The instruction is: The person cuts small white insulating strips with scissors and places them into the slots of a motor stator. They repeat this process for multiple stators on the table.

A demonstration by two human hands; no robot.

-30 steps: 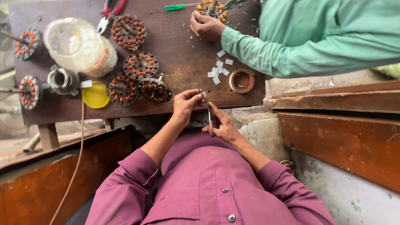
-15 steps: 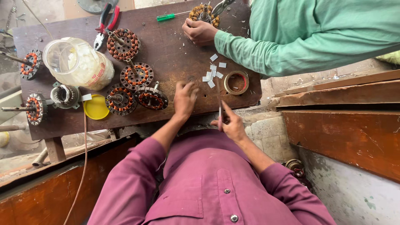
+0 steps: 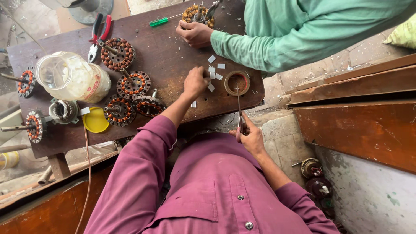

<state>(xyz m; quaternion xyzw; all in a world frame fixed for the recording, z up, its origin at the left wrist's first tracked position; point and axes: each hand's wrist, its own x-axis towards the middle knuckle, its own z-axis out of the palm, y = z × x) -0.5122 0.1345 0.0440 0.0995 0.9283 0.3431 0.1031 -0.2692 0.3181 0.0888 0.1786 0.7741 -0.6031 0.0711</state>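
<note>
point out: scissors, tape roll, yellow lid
scissors (image 3: 238, 113): head view, on the closed blades above the right hand.
tape roll (image 3: 226, 84): head view, on the ring's left rim.
yellow lid (image 3: 95, 121): head view, on the middle of the disc.

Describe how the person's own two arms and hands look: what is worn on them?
Both arms wear the long sleeves of a plum-purple button shirt. The left sleeve is pushed up toward the elbow; the right sleeve also ends short of the wrist. The left hand and right hand are bare: no gloves, and no watch or ring shows.
</note>
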